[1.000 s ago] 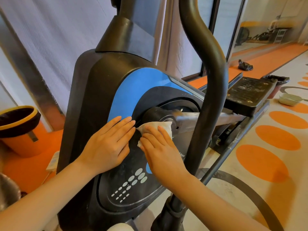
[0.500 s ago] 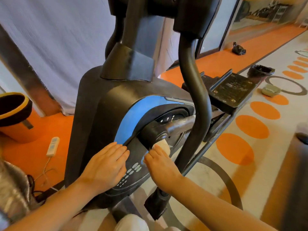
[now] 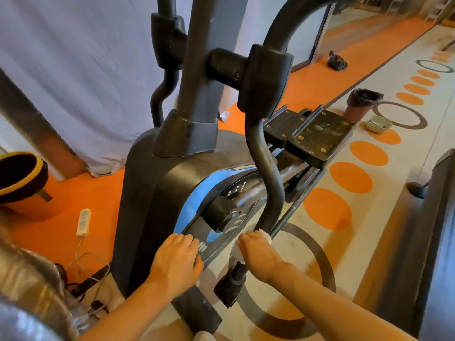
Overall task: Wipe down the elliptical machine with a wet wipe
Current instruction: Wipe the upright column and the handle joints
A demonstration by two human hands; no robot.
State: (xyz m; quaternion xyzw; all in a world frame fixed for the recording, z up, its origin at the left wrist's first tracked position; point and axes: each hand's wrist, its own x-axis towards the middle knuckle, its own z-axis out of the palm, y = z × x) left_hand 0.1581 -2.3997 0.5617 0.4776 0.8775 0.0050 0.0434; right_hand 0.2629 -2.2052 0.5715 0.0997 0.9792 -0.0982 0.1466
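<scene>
The black and blue elliptical machine fills the middle of the head view. My left hand rests flat on the lower edge of its side cover, fingers straight. My right hand wraps a white wet wipe around the lower part of the black swing arm, just above its pivot joint. Only the wipe's edges show past my fingers.
A foot pedal sticks out to the right. On the floor stand an orange bin at left, a power strip with cables, a lined bin and a small bowl at right. A second machine's edge rises at far right.
My right hand has slid the wipe down off the crank hub onto the lower swing arm. My left hand has moved down the cover. The camera has tilted up and back.
</scene>
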